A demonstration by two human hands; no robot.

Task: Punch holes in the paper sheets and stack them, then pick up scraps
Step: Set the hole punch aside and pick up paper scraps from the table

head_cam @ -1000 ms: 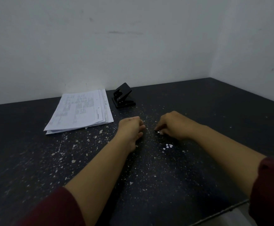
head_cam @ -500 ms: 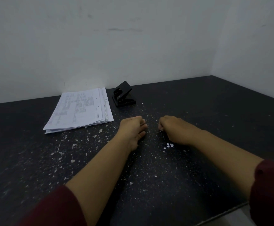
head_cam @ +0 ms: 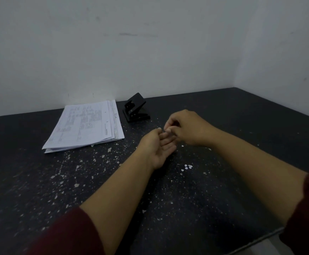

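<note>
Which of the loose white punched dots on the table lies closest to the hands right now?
The single dot just under the right hand, beside the left hand; the small cluster of dots lies nearer the camera.

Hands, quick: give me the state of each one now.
Left hand: open, palm up, cupped; contents cannot be told.
Right hand: fingertips pinched over the left hand's fingers; any scrap held is too small to tell.
</note>
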